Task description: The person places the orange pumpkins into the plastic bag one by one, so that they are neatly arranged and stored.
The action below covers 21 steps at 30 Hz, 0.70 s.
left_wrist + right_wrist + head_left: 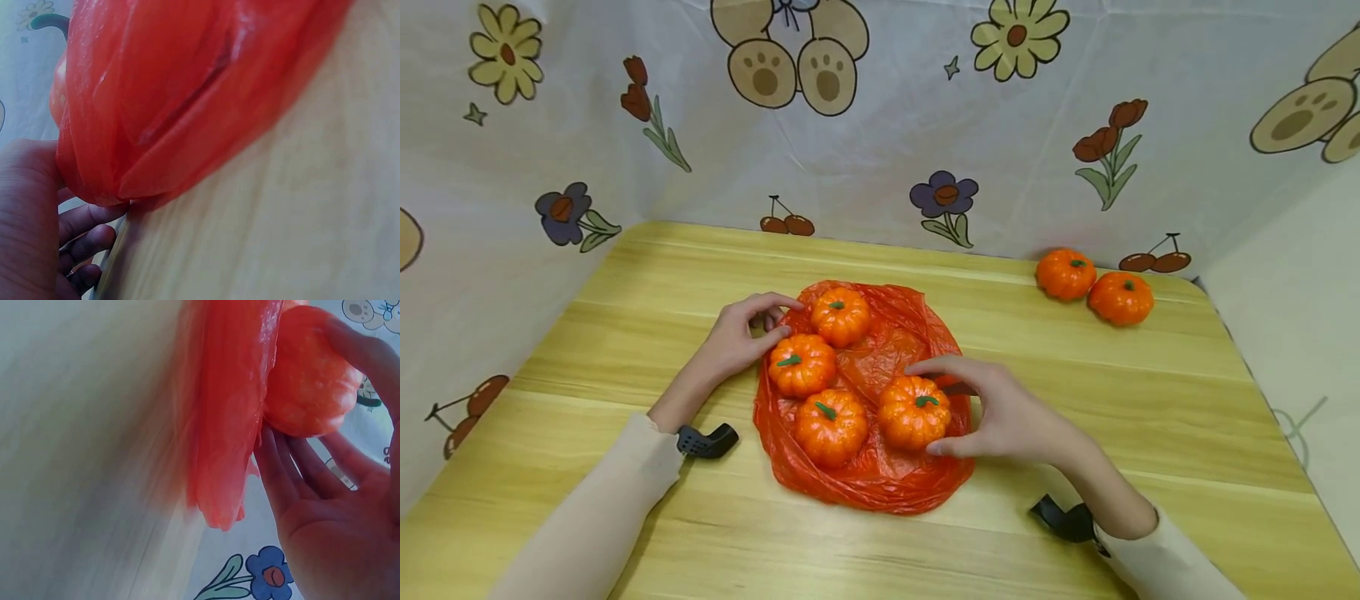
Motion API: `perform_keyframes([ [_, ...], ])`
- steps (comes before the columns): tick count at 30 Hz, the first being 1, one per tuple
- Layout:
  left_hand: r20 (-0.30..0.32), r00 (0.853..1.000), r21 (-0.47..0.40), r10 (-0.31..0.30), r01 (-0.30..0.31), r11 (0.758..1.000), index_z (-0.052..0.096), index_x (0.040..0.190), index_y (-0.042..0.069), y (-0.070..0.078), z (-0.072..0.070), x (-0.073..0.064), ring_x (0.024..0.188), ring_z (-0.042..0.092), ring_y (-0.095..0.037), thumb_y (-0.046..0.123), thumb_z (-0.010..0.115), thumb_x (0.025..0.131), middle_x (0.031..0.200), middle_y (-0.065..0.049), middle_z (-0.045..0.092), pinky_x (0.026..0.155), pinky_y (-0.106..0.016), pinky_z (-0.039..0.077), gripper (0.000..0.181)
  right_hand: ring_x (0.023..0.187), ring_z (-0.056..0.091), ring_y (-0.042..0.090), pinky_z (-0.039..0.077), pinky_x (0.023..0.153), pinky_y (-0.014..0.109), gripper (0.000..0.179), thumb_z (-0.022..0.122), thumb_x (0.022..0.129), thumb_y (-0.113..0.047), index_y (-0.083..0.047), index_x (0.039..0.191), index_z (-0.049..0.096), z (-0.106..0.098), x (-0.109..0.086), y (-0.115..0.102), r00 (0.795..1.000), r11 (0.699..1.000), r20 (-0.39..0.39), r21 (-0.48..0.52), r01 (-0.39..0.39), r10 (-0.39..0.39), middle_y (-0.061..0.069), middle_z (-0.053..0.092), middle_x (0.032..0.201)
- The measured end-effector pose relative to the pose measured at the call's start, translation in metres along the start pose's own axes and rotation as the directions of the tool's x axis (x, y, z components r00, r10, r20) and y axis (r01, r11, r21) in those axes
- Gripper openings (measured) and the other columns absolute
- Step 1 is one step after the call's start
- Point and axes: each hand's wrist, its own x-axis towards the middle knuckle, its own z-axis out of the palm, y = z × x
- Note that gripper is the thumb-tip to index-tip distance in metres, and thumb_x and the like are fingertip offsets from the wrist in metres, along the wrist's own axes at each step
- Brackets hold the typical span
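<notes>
A red plastic bag (880,500) lies spread open on the table with its rim rolled down. Inside are three small orange pumpkins, one at the back (841,317), one at the left (802,365) and one at the front (831,427). My right hand (1011,412) grips another pumpkin (914,413) between thumb and fingers, over the right part of the bag. On the opposite side, my left hand (741,333) holds the bag's rim, thumb at the inner edge; in the left wrist view its other fingers (87,247) curl by the bag's lower fold.
Two more orange pumpkins, one (1066,274) beside the other (1121,298), sit at the back right of the wooden table (1150,400). A patterned cloth (880,150) hangs along the back and left. Black wrist devices (706,441) are strapped to both forearms.
</notes>
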Motion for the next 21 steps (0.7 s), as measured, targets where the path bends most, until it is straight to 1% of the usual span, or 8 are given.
perform_keyframes([
  [3,-0.002,1.000,0.003,0.004,-0.004,1.000,0.075,0.127,0.020,0.000,-0.001,0.000,0.082,0.054,-0.019,0.006,0.072,0.097,0.093,-0.004,0.065,0.073,-0.026,0.044,0.033,0.124,0.064,0.012,0.053,0.106,0.043,0.077,0.095,0.078,-0.031,-0.030,0.146,0.058,0.002,0.000,-0.003,0.999,1.000,0.042,-0.011,-0.002,0.002,-0.015,0.063,0.140],
  [7,-0.002,1.000,0.006,-0.004,0.004,1.000,0.075,0.127,0.020,0.002,-0.002,0.000,0.082,0.055,-0.019,0.007,0.072,0.097,0.093,-0.004,0.065,0.073,-0.026,0.044,0.033,0.126,0.061,0.008,0.049,0.111,0.044,0.078,0.095,0.078,-0.032,-0.034,0.146,0.058,0.005,0.000,-0.005,0.995,0.999,0.096,-0.029,-0.032,0.035,-0.019,0.061,0.141],
  [10,-0.003,1.000,0.006,-0.010,0.010,1.000,0.075,0.127,0.021,0.002,-0.002,0.001,0.083,0.055,-0.019,0.007,0.072,0.097,0.093,-0.004,0.066,0.073,-0.025,0.045,0.034,0.128,0.059,0.008,0.045,0.114,0.046,0.078,0.095,0.078,-0.032,-0.034,0.146,0.058,0.006,0.000,-0.004,0.991,0.998,0.121,-0.034,-0.047,0.051,-0.020,0.060,0.142],
  [14,-0.004,1.000,-0.002,-0.017,0.017,1.000,0.075,0.127,0.022,0.002,-0.002,0.001,0.083,0.055,-0.019,0.005,0.073,0.096,0.093,-0.004,0.066,0.074,-0.025,0.045,0.035,0.134,0.057,0.009,0.042,0.118,0.048,0.077,0.094,0.080,-0.031,-0.034,0.147,0.057,0.008,0.001,-0.002,0.987,0.998,0.150,-0.049,-0.046,0.053,-0.019,0.059,0.144],
  [19,-0.003,1.000,-0.001,-0.023,0.023,1.000,0.075,0.126,0.022,0.000,-0.001,0.000,0.083,0.055,-0.019,0.006,0.073,0.096,0.093,-0.004,0.066,0.073,-0.025,0.045,0.035,0.138,0.054,0.011,0.040,0.119,0.052,0.077,0.094,0.079,-0.030,-0.033,0.148,0.058,0.011,0.000,-0.002,0.983,0.995,0.171,-0.081,-0.052,0.066,-0.019,0.058,0.147],
  [21,-0.002,1.000,0.002,-0.023,0.023,1.000,0.075,0.127,0.022,0.000,-0.001,0.000,0.083,0.055,-0.019,0.006,0.073,0.097,0.094,-0.004,0.065,0.073,-0.025,0.045,0.034,0.138,0.054,0.011,0.040,0.119,0.053,0.077,0.094,0.079,-0.030,-0.034,0.147,0.058,0.012,0.000,-0.002,0.981,0.995,0.181,-0.078,-0.057,0.070,-0.020,0.058,0.147],
])
